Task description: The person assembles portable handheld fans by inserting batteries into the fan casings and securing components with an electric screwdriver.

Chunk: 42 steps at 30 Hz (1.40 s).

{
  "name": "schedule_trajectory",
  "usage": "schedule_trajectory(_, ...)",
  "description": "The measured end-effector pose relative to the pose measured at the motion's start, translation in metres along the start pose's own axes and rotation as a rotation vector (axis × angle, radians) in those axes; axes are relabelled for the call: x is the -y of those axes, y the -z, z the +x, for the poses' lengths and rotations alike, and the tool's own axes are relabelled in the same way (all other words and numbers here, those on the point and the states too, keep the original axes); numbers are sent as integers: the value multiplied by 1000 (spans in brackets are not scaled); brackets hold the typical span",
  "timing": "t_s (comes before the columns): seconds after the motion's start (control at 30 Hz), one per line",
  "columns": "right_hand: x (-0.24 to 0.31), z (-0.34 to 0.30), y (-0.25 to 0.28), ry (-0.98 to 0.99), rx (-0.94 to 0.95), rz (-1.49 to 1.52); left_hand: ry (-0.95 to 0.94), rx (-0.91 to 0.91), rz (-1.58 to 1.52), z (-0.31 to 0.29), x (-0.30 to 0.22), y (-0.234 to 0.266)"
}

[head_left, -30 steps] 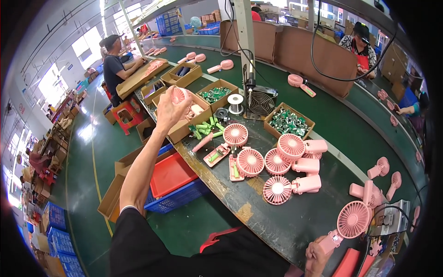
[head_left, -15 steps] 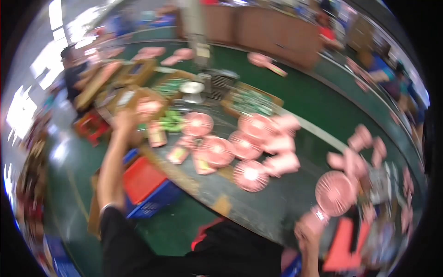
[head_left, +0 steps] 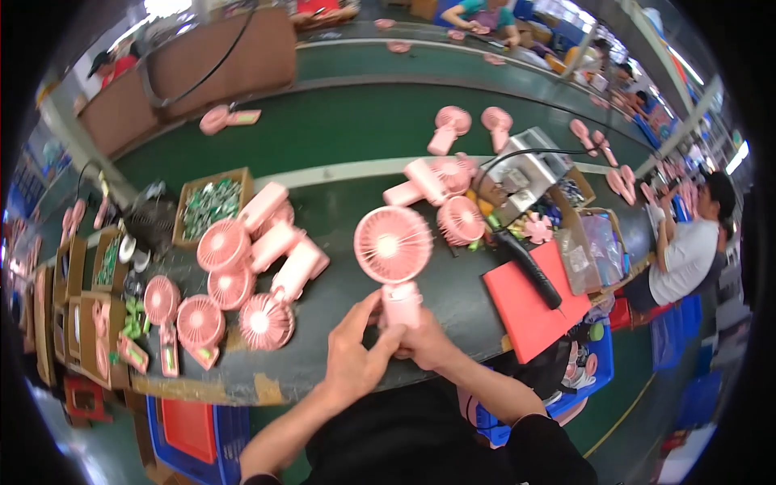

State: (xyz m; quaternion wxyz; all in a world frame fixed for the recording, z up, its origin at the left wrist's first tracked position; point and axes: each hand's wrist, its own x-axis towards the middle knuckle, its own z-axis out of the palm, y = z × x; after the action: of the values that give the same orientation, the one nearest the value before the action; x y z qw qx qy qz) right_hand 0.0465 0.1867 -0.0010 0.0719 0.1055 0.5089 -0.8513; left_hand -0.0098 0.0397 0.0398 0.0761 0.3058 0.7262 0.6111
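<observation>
The fan (head_left: 394, 245) is in front of me, held up over the near edge of the counter (head_left: 356, 283). My right grip (head_left: 430, 339) is clamped around the lower end of its handle; my left grip (head_left: 356, 347) touches that end, thumb and forefinger apart, and I cannot tell whether it presses. Head and handle are joined, and I judge the shell to be closed, though I cannot see whether it is fastened.

To my left, a cluster of closed fans (head_left: 222, 245) looks about as far along. Beyond them, the open fans (head_left: 200, 322) seem to have more left: their handles lie bare, with green cells showing inside. More cells (head_left: 133, 319) sit loose near them, shiny little cylinders.

The fan is smooth pink plastic, its round cage made of thin spokes around a pale hub, the handle blocky with rounded edges. On my right, a slim black tool (head_left: 529, 271) lies across a flat, matte red sheet (head_left: 525, 331), near a metal fixture (head_left: 525, 174). Past the cluster, a cardboard box (head_left: 187, 240) holds jumbled green boards (head_left: 212, 208). Behind everything runs a dull green belt (head_left: 347, 121).
</observation>
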Motion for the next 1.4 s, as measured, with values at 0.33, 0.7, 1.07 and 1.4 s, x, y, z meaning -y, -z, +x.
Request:
schedule_trajectory(0.33, 86, -18, 31, 617, -172, -1364, 435, 21, -789, 29, 37, -35)
schedule_trajectory(0.7, 124, -50, 176, 286, -608, -1509, 511, 257, -991, 30, 55, -38)
schedule_trajectory(1.07, 130, -15, 75, 561, -296, 19, 552, 290, -1037, 31, 58, -35)
schedule_trajectory(1.4, 117, 7, 0, 1082, -91, -144, 554, 241, -1014, 33, 53, -39)
